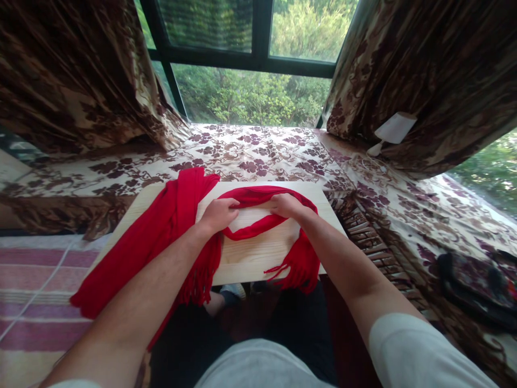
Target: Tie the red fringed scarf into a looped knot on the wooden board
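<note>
A long red scarf (161,231) with fringed ends lies across a pale wooden table (258,253). Its wide, folded part runs down over the table's left edge. Between my hands, a narrow length of it forms an open oval loop. My left hand (220,214) is closed on the loop's left end, thumb and fingers pointing inward. At the loop's right side, my right hand (286,205) grips the cloth, its fingertips inside the oval. One fringe (197,280) hangs at the front edge below my left hand; another fringe (297,264) lies below my right forearm.
Behind the table runs a ledge covered in floral cloth (258,148), below a window (250,91). Patterned curtains (388,70) hang on both sides. A small white lamp (395,128) stands on the right, and a dark bag (476,285) lies nearer. Striped bedding (36,285) is at left.
</note>
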Demonstrator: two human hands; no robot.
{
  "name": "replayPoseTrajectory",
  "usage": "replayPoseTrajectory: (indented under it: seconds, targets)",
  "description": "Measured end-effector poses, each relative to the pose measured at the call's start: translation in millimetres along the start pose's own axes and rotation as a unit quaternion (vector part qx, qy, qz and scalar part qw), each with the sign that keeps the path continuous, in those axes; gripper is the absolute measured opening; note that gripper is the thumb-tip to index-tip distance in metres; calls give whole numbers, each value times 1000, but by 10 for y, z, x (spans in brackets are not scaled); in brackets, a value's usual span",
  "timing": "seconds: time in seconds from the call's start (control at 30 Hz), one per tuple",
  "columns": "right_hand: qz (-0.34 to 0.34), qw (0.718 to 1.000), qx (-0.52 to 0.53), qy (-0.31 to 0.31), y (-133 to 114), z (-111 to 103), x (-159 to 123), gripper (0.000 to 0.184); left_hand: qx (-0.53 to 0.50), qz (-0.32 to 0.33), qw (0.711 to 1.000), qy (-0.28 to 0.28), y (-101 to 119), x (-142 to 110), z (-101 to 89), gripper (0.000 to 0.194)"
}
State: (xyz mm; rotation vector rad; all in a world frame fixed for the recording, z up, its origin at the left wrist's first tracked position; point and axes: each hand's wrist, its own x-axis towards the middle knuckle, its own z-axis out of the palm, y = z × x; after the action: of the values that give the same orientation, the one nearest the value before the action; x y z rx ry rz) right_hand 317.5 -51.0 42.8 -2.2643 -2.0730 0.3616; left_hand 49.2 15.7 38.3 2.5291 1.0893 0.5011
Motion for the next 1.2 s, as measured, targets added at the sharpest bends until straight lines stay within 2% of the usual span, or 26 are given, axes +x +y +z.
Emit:
replayPoseTrajectory:
  seconds: [0.07, 0.1, 0.2, 0.27, 0.4, 0.47, 0.53, 0.6, 0.7, 0.8, 0.87, 0.93, 0.97, 1.03, 1.07, 1.13, 1.17, 1.2]
  targets:
    - [-45, 999, 4, 16, -26, 60, -4, 50, 31, 1, 999, 38, -51, -26, -32, 32]
    - [-64, 998, 6, 17, -40, 93, -1, 49, 54, 2, 998, 35, -92, -41, -44, 30]
    - [-115, 993, 21, -1, -64, 166, 26, 55, 107, -25, 993, -44, -235, -83, -44, 39]
    - [-120, 992, 25, -2, -54, 173, 54, 67, 120, -60, 988, -76, -301, -106, -20, 54]
    - [-93, 995, 3, -41, -18, 116, 99, 91, 115, -123, 983, -70, -286, -133, 28, 68]
    - [-98, 993, -10, -72, -34, 100, 95, 93, 103, -137, 982, -83, -237, -122, 34, 69]
    - [-106, 992, -6, -69, -85, 111, 66, 88, 95, -143, 981, -89, -203, -85, 30, 71]
    - [-107, 993, 2, -57, -156, 141, 11, 85, 84, -144, 983, -82, -204, -31, 27, 74]
    - [-95, 992, -16, -87, -252, 181, -87, 98, 50, -126, 989, -58, -283, 31, 51, 76]
    - [-86, 989, -28, -120, -294, 192, -142, 105, -6, -94, 995, -20, -409, 8, 121, 69]
    - [-92, 988, -12, -121, -290, 185, -153, 103, -43, -80, 996, 22, -481, -51, 182, 62]
    - [-98, 991, 37, -86, -262, 164, -179, 84, -64, -74, 993, 60, -522, -118, 236, 58]
    - [-94, 992, 70, -46, -236, 147, -212, 70, -67, -73, 992, 72, -530, -146, 257, 58]
    - [-59, 989, 119, 69, -154, 102, -337, 46, -64, -73, 992, 82, -526, -182, 283, 59]
    - [-23, 983, 125, 133, -97, 78, -431, 41, -62, -72, 992, 82, -520, -190, 289, 60]
    - [73, 968, 94, 221, 43, 45, -667, 42, -58, -67, 993, 82, -509, -192, 295, 62]
    - [126, 962, 71, 232, 119, 42, -797, 48, -57, -65, 993, 82, -507, -189, 297, 63]
    - [176, 959, 53, 216, 191, 52, -926, 60, -56, -63, 993, 82, -508, -185, 300, 64]
